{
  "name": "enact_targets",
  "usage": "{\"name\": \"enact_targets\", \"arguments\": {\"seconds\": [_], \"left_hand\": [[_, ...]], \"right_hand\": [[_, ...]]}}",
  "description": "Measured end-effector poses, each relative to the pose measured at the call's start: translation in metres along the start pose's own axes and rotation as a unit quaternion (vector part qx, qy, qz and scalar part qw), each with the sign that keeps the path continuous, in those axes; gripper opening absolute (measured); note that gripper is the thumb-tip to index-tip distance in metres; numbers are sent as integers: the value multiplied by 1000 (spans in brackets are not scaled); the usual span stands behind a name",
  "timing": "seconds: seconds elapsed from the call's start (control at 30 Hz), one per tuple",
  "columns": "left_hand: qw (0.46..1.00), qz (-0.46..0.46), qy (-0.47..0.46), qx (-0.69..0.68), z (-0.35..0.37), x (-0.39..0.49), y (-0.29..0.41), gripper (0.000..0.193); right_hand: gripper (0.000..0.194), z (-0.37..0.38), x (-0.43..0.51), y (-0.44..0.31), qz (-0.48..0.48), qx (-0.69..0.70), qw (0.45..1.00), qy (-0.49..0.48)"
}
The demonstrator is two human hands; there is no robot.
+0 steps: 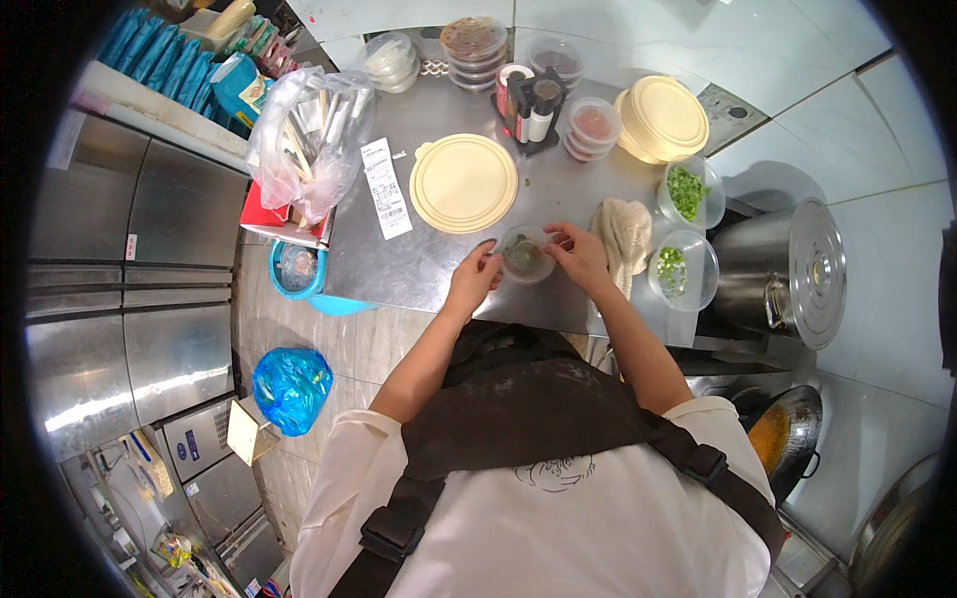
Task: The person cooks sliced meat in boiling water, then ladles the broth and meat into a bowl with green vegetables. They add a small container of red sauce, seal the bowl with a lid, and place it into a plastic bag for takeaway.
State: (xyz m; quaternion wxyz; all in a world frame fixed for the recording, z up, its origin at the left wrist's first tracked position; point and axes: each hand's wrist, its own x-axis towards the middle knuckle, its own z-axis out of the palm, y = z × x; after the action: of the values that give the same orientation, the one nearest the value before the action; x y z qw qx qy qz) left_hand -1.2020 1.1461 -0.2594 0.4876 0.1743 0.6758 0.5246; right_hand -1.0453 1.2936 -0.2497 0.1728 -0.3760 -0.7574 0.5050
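A small round clear plastic container [525,256] with something green in it stands near the front edge of the steel table [381,276]. My left hand [475,280] grips its left rim, and my right hand [582,258] holds the rim on the opposite side. Whether a lid sits on it I cannot tell. Just beyond is a larger cream-coloured round lid [464,183], apparently covering a bowl. Beside my right hand lies a crumpled beige cloth [625,235]. Two clear tubs, one with chopped green herbs [685,194] and one with chopped scallions [671,270], stand farther right.
A printed receipt [386,190] lies left of the cream lid. Behind stand a black bottle caddy [532,112], stacked lidded tubs [475,56] and cream lids [668,116]. A plastic bag of wrapped utensils [314,138] is at left, a large steel pot [770,273] at right.
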Motion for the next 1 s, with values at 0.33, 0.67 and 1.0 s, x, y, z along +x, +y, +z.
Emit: {"name": "enact_targets", "arguments": {"seconds": [0.33,0.67,1.0], "left_hand": [[998,38,41,23,13,12,-16,19],[994,61,52,79,17,11,-23,23],[993,57,62,86,29,26,-32,30]], "right_hand": [[30,13,6,10,48,55,997,-13],[72,32,-9,-15,-243,-371,894,-57],[73,20,-3,-20,-177,-380,901,-112]]}}
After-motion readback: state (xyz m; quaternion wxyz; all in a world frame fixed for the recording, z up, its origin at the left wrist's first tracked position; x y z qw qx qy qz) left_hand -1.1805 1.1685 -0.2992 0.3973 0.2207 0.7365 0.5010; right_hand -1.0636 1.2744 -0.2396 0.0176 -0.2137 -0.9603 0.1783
